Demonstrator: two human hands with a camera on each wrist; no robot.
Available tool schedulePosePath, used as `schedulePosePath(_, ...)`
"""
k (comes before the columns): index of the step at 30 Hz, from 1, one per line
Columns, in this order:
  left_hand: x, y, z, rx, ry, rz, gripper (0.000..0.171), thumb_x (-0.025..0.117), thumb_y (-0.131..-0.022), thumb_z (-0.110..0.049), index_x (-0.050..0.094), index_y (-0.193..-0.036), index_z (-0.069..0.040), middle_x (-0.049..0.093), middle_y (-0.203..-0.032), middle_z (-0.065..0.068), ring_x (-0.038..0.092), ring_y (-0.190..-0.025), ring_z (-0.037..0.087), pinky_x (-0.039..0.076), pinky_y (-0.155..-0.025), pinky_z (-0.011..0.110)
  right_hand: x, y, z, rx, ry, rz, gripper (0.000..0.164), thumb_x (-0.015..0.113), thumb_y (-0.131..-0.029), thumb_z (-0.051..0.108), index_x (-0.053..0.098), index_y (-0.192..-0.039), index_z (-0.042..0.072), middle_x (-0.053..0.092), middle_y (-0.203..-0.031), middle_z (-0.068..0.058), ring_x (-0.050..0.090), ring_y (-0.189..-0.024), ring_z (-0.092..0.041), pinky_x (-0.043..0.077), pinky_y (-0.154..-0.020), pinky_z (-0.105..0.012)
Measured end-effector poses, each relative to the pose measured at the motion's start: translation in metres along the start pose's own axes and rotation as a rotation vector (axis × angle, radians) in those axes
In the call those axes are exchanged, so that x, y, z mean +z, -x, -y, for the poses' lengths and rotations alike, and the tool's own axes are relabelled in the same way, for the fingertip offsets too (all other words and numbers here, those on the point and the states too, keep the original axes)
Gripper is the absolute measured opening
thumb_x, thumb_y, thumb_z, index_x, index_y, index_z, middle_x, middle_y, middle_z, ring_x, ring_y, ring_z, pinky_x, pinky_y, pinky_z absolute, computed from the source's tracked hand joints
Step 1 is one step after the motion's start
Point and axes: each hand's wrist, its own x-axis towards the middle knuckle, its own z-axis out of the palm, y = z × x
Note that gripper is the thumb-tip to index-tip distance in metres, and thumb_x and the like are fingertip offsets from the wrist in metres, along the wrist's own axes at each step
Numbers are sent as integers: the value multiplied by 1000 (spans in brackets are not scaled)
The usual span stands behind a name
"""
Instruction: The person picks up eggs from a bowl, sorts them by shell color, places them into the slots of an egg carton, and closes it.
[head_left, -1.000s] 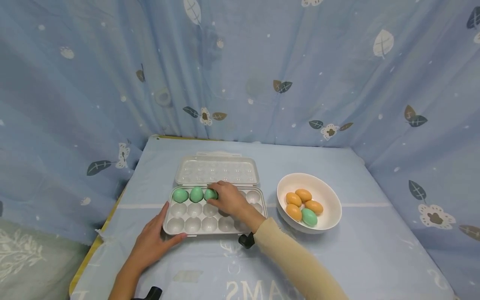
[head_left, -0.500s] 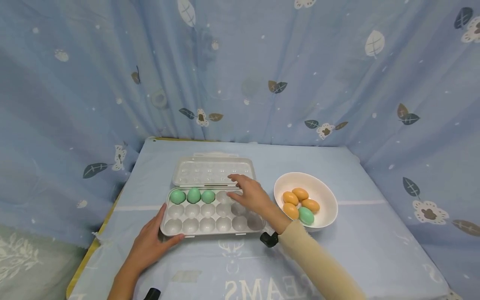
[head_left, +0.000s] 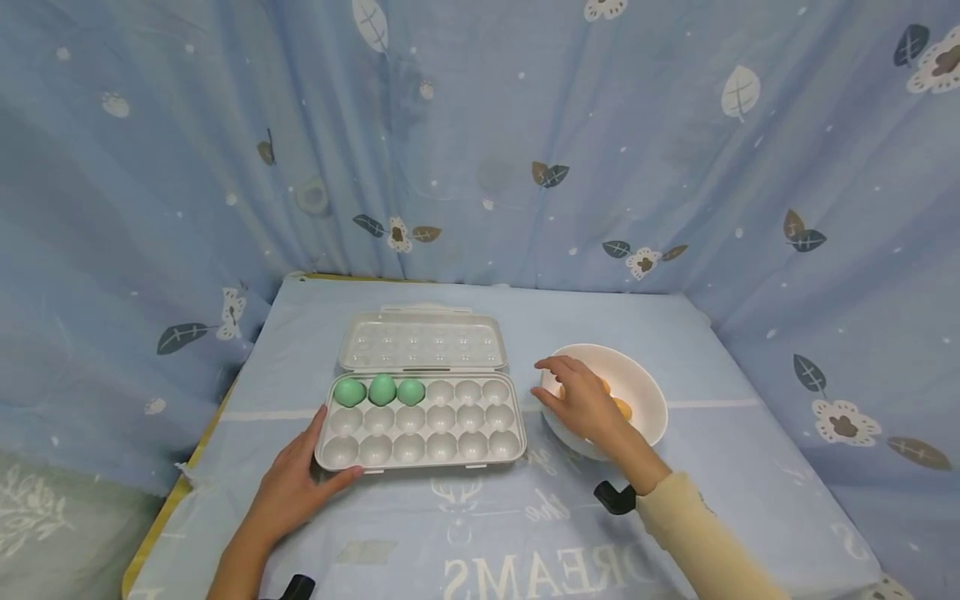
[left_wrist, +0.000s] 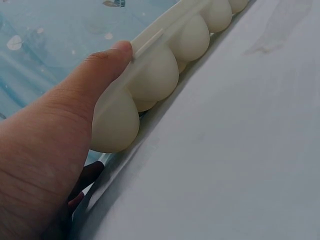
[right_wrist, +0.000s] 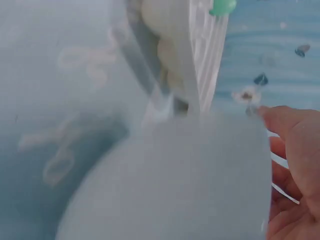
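A white egg tray [head_left: 441, 447] lies open on the table, with three green eggs [head_left: 382, 390] in the left cups of its back row. My left hand [head_left: 288, 487] holds the tray's front left corner, its thumb on the front rim and its fingers along the left end. The thumb [left_wrist: 102, 67] shows on the rim in the left wrist view. Over the left part of a white bowl [head_left: 643, 387], my right hand [head_left: 588, 404] hovers with parted fingers, holding nothing. Orange eggs [head_left: 623, 408] show in the bowl, partly hidden behind that hand.
The tray's clear lid [head_left: 423, 333] is folded back flat behind it. A light blue printed cloth [head_left: 720, 467] covers the table, and a patterned blue curtain [head_left: 480, 167] hangs close behind. A black wrist mount [head_left: 617, 498] juts from the right wrist.
My right hand has let go of the third green egg in the back row and moved right to the bowl. My left hand stays at the tray's corner.
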Motion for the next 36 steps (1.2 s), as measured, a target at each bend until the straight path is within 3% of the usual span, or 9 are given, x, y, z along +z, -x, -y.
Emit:
schedulePosePath(5,2,0,1,-2,4,8,118,79,-83,-63,12,-168,-16,37,-161,28,38,-143,52,35,-108,72,-9,6,-34,118,51,14,44,75,-97,26,64,-133,4,64,-136,-15,64,-117,-36,56,-97,-51)
schedulePosePath(9,4,2,1,-8,0,30,118,78,-83,-64,11,-168,-16,37,-161,27,38,-143,52,35,-108,73,-9,15,-61,259,80,69,44,73,-98,28,63,-134,3,61,-140,-19,59,-126,-38,49,-107,-55)
schedulePosePath(12,5,2,0,-15,-5,39,119,78,-82,-66,11,-168,-16,36,-162,27,37,-143,53,35,-108,73,-9,23,-74,301,100,95,44,72,-98,27,62,-133,2,61,-139,-20,60,-122,-37,51,-105,-54)
schedulePosePath(18,4,1,-1,-23,-13,41,119,77,-83,-67,9,-168,-18,36,-162,27,36,-143,53,34,-108,74,-22,35,-79,245,100,120,45,78,-94,25,64,-130,1,64,-132,-20,63,-108,-35,57,-93,-52)
schedulePosePath(22,1,0,0,-16,-18,31,119,77,-83,-66,9,-168,-19,37,-161,27,37,-143,53,35,-108,73,-36,39,-77,234,90,198,50,84,-89,27,65,-128,2,64,-129,-18,63,-110,-35,58,-93,-51)
schedulePosePath(25,-1,0,0,-22,-25,31,119,77,-83,-66,8,-168,-20,37,-161,28,37,-143,53,35,-107,73,-43,41,-73,213,85,271,50,87,-85,29,68,-123,3,66,-117,-13,61,-102,-29,58,-89,-45)
schedulePosePath(30,-3,-1,0,-29,-18,34,119,77,-83,-66,7,-168,-20,36,-162,27,36,-143,53,34,-108,72,-42,42,-67,183,111,382,36,89,-82,28,72,-107,7,63,-92,0,53,-83,-16,50,-76,-32)
schedulePosePath(36,-3,-1,-2,-24,-6,32,119,78,-83,-64,8,-168,-19,36,-162,28,36,-143,53,34,-108,73,-34,39,-59,200,161,436,29,88,-83,24,72,-103,10,64,-90,3,52,-80,-15,48,-77,-32)
